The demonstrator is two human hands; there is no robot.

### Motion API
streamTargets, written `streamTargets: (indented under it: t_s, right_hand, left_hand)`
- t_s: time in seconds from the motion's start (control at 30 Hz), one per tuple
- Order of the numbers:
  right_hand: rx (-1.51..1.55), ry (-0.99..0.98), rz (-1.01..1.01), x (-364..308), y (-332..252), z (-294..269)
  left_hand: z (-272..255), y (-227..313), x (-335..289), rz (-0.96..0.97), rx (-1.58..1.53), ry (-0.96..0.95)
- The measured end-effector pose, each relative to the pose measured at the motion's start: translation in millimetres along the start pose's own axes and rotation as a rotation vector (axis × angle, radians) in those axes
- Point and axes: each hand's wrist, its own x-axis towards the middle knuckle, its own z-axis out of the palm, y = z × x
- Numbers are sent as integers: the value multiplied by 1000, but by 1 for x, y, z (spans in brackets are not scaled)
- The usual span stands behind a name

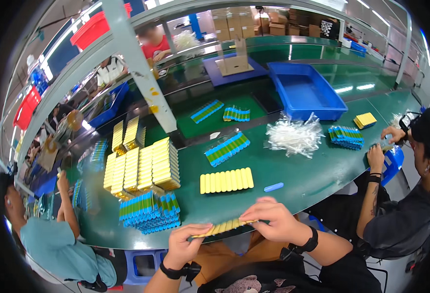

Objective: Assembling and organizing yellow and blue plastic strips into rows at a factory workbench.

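Near the table's front edge, a row of joined yellow cylinders (223,228), like a battery pack, is held tilted between my two hands. My left hand (184,240) grips its left end with the thumb on top. At the right end my right hand (272,219) is closed, fingers bent over the edge. Just beyond lies a similar yellow pack (226,181) flat on the green table (293,171), with a small blue strip (274,187) to its right. Blue-and-green wrapped packs (149,212) are stacked beside my left hand, in front of tall stacks of yellow packs (141,168).
A pile of clear plastic sleeves (295,136) and a blue bin (307,93) stand farther back. More blue-green packs (228,149) lie mid-table. A metal post (144,73) rises behind the stacks. Co-workers sit at left (54,244) and right (405,205).
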Motion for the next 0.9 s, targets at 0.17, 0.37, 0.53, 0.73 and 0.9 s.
streamTargets:
  t_s: [0.17, 0.37, 0.53, 0.73, 0.9]
  right_hand:
    - [-990, -112, -294, -21, 55, 3]
    - [-777, -218, -78, -13, 13, -11]
    - [-779, 55, -28, 6, 25, -59]
    - [-704, 209, 442, 21, 47, -72]
    - [-461, 87, 164, 8, 20, -59]
  left_hand:
    - [0, -10, 6, 222, 533, -196]
    - [7, 5, -2, 94, 694, -233]
    - [36, 26, 27, 110, 803, -261]
    - [103, 17, 57, 146, 762, -271]
    - [39, 18, 13, 37, 866, -183]
